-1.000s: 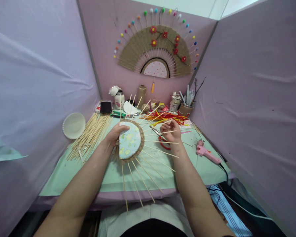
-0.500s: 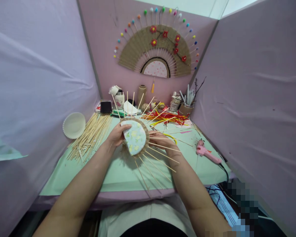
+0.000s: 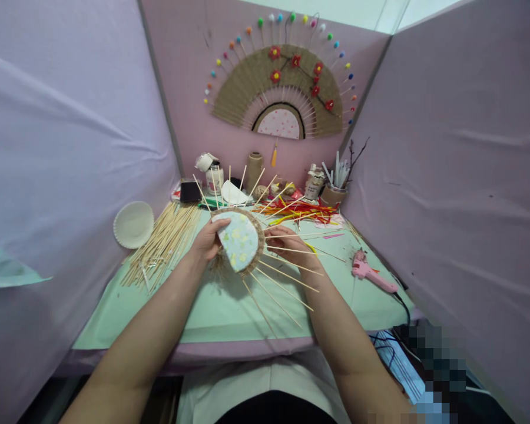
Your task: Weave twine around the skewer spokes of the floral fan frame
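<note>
My left hand (image 3: 206,240) grips the straight edge of a half-round fan frame (image 3: 240,240), thumb on top of its pale blue-and-yellow patterned face. Brown burlap or twine lines the curved rim, and thin wooden sticks (image 3: 289,270) fan out from it. Frayed brown fibres hang below the left hand. At the right side of the rim is my right hand (image 3: 287,244), its fingers curled in against the edge behind several sticks. The fingertips are partly hidden there. The frame is held tilted above the green table (image 3: 212,318).
Loose wooden sticks (image 3: 165,238) and a white bowl (image 3: 133,225) lie at left. Red and yellow pipe cleaners (image 3: 300,209) are at the back. A pink glue gun (image 3: 371,272) with a cord rests at right. A finished fan (image 3: 242,88) hangs on the back wall.
The fan frame has shifted slightly left and up and turned a little counterclockwise, its sticks with it. My right hand has moved slightly up along the rim.
</note>
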